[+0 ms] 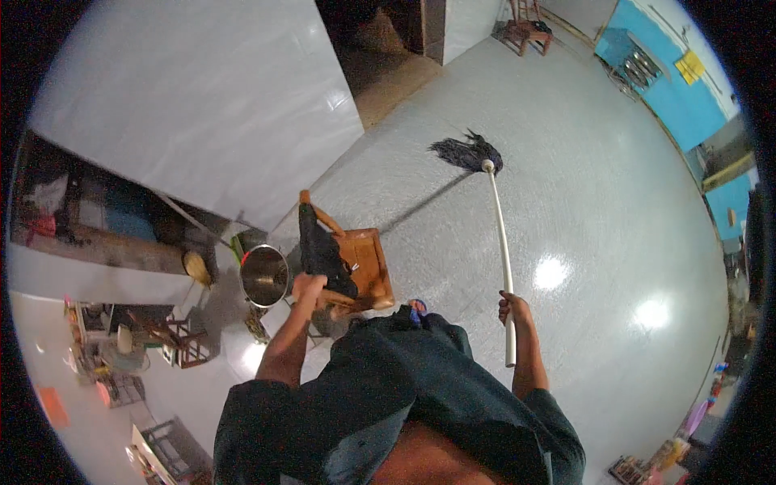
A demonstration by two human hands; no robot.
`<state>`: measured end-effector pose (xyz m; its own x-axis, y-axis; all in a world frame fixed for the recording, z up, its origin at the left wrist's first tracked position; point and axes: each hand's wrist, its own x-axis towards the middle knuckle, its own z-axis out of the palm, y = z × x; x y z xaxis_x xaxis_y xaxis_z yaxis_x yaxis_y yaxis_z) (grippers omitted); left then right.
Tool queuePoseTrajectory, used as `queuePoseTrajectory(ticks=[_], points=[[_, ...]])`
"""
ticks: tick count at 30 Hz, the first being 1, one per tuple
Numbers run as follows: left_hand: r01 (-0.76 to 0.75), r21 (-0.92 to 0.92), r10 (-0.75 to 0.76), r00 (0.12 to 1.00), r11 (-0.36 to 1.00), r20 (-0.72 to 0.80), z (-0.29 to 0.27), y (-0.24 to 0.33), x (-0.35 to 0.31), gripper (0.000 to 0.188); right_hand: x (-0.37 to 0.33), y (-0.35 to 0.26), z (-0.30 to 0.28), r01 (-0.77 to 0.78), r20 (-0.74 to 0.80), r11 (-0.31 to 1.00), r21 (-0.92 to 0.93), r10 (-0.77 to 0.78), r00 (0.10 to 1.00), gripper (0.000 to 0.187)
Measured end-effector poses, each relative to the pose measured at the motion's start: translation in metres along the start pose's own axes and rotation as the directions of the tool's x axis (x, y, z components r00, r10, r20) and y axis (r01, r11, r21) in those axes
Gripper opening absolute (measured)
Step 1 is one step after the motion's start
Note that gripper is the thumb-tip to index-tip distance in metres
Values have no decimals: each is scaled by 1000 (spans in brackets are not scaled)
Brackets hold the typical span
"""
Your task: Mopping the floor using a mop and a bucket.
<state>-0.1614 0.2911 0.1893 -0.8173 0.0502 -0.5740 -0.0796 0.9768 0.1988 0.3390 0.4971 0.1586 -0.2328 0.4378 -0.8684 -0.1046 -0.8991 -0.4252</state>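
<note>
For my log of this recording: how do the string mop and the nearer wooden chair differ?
Shape: the string mop is long and slender, while the wooden chair is broad-seated. Colour: the mop pairs a whitish handle with dark strands; the chair is orange-brown, with dark cloth over its back. Contact: the right hand grips the mop's handle, while the left hand is on the chair's back. Both have one hand on them.

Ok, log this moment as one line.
left grip: at wooden chair | right grip: closed around white mop handle | dark mop head: on grey floor
</note>
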Motion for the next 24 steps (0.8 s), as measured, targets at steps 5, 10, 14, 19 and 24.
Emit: queuePoseTrajectory(ticks=[5, 10, 14, 19, 24], points=[[-240, 357, 219, 971, 902, 99, -50, 78, 38, 31, -8, 28, 2, 26, -18, 994, -106, -28, 999, 22], [-346, 364, 328, 938, 865, 113, -111, 121, 64, 33, -24, 38, 28, 72, 18, 992, -104, -71, 997, 23], [-393, 240, 387, 919, 888, 75, -131, 139, 95, 26, -19, 38, 65, 114, -6, 986, -118, -115, 993, 24], [-482, 244, 494, 869, 842, 12, -151, 174, 116, 26, -17, 30, 108, 130, -85, 976, -177, -146, 986, 24], [-475, 239, 481, 876, 847, 36, -142, 174, 243, 45, -16, 37, 183, 174, -154, 979, -107, -189, 970, 24]])
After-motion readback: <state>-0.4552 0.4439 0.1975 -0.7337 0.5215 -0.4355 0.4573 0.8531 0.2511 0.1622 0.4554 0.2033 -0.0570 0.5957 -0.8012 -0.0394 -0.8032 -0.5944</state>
